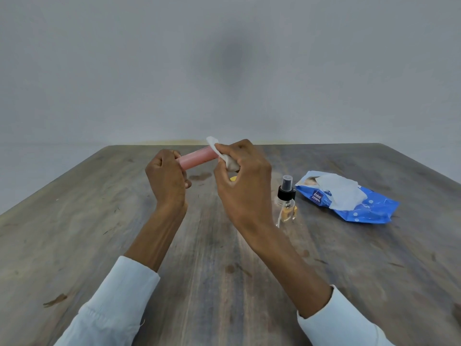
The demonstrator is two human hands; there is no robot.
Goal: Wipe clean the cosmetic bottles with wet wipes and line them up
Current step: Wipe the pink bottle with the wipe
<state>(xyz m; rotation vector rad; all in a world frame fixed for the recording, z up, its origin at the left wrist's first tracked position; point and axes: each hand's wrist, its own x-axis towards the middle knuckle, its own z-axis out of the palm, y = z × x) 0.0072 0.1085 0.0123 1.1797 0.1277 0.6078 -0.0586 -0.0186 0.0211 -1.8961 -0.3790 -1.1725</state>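
Above a grey wooden table (99, 233), both of my hands are raised, sleeves of pale blue (109, 308) at the wrists.

My left hand (166, 176) is curled into a fist around one end of a single pink bottle (197, 158), which I hold roughly level in the air, well clear of the tabletop. My right hand (239, 181) pinches one white wet wipe (219, 152) between thumb and fingers and presses it around the bottle's other end; a corner of the wipe sticks up above my fingers. That end of the bottle is hidden by the wipe and my hand.

Under my right hand, a small yellow object (233, 178) lies on the table, mostly hidden; I cannot tell what it is.

To the right of my right hand stands one clear spray bottle (287, 203), upright on the table, with a black pump collar, a clear cap and amber liquid in its lower part. That makes two bottles in plain sight: one in my hands, one on the table.

Farther right lies one blue pack of wipes (361, 208), on its side and rumpled, with a white sheet (341, 193) pulled partly out and draped over its top. The pack sits near the spray bottle without touching it.
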